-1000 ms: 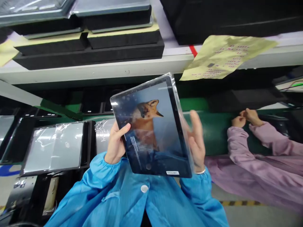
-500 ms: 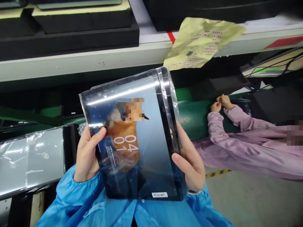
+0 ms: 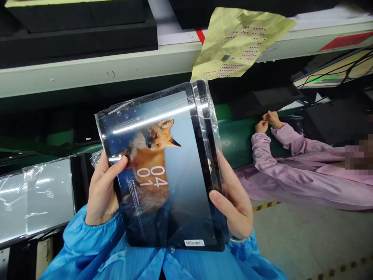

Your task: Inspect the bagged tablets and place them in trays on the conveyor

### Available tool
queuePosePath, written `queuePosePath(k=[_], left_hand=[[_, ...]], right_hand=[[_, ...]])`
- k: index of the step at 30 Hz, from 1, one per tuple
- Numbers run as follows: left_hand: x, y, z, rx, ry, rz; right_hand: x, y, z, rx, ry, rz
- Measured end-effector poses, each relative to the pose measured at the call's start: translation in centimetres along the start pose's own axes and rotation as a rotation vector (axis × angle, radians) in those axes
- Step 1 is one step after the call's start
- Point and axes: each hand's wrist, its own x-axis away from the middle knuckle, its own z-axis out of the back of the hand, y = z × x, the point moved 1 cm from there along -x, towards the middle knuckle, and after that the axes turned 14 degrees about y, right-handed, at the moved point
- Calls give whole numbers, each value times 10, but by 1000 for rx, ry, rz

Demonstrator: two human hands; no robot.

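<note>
The left hand [image 3: 100, 190] and the right hand [image 3: 234, 212] are both closed on a flat, dark-framed rectangular tablet package in clear plastic film [image 3: 163, 171], printed with a fox and the numerals 04 01 and held nearly upright above the chest of a bright blue smock [image 3: 171, 262]. Each hand grips one long side, with the thumb on the front and the fingers behind. This edge grip is sound: it supports both sides and leaves most of the face and the white barcode label [image 3: 194, 243] in view. Thumb pressure should stay light and even. A silver film-wrapped flat panel [image 3: 37, 194] lies at left. Well apart, a co-worker's hands [image 3: 268, 121] in lilac sleeves [image 3: 279, 155] work at a rounded green rail [image 3: 233, 146], below a creased yellow-green sheet with red dots [image 3: 239, 42].
</note>
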Motion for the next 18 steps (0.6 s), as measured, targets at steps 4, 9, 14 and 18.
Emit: queuePosePath(k=[4,9,14,18], left_hand=[[-1,-4,-2,1,-12,12],[0,-7,-7,1,-52,29],[-6,-12,-15,-52,-112,13],[-39,-49,-18,-101,-225,12]], right_hand=[[3,0,4,-20,8,-9],[9,0,10,-18,42,-34],[8,1,14,-53,75,-76],[2,41,33,-174,119,-309]])
